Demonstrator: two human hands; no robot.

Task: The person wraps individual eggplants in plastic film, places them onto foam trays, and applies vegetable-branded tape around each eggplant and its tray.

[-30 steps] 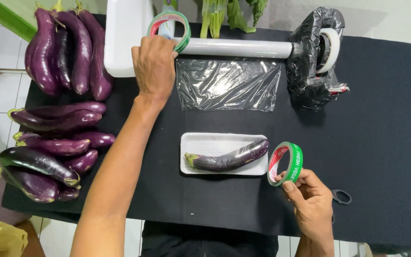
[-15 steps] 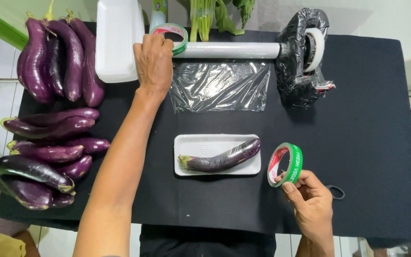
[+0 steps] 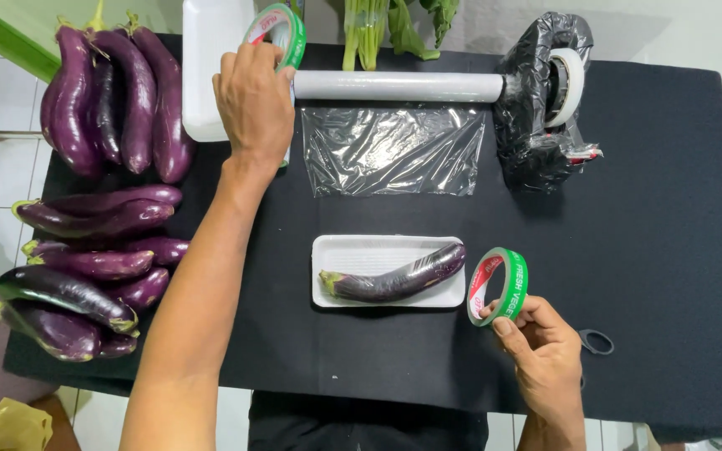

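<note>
Wrapping an eggplant: both hands on tape rolls.
Right hand [image 3: 545, 355] pinches a green tape roll [image 3: 499, 286] at 3 o'clock of the tray [image 3: 378, 250] holding the eggplant [image 3: 394, 280]; left hand [image 3: 254, 100] grips another roll [image 3: 277, 33] at 11, beside the film roll [image 3: 399, 85]. Likely next: drawing film over the tray.

The left hand [image 3: 254, 100] has shifted slightly toward the green tape roll [image 3: 276, 32] at the far end of the table, its fingers now over the roll's rim. The right hand [image 3: 545, 355] has tilted its own green tape ring [image 3: 499, 286] marginally more upright beside the white tray [image 3: 388, 255].
</note>
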